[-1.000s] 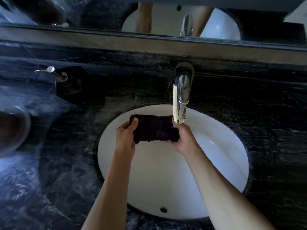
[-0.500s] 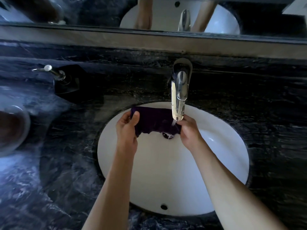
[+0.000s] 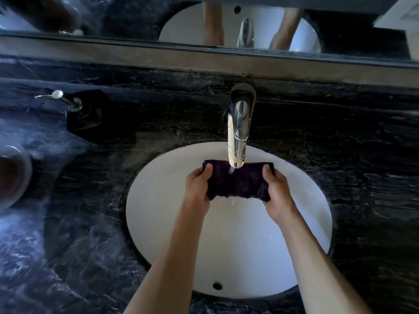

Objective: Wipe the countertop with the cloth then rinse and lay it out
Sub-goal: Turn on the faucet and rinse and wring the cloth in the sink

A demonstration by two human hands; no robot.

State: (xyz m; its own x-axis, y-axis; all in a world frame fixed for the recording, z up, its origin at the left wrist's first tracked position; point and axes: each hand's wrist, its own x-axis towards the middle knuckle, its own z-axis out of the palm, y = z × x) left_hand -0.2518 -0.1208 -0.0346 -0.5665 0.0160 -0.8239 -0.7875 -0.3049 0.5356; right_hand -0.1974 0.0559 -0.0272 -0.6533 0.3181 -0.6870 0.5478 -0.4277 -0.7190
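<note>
A dark purple cloth (image 3: 238, 183) is stretched between my hands over the white oval sink (image 3: 163, 223). My left hand (image 3: 197, 186) grips its left end and my right hand (image 3: 276, 189) grips its right end. The chrome faucet (image 3: 239, 128) hangs just above the cloth's middle, and a thin stream of water falls from its spout onto the cloth. Around the sink lies the black marble countertop (image 3: 90, 245).
A black soap dispenser (image 3: 84, 112) with a chrome pump stands at the back left. A round bowl (image 3: 13, 175) sits at the left edge. A mirror (image 3: 204, 21) runs along the back wall. The sink's overflow hole (image 3: 217, 286) is near the front rim.
My hands have shifted right and spread the cloth wider under the spout. Water now runs onto the cloth's middle; a second ago the cloth sat left of the spout.
</note>
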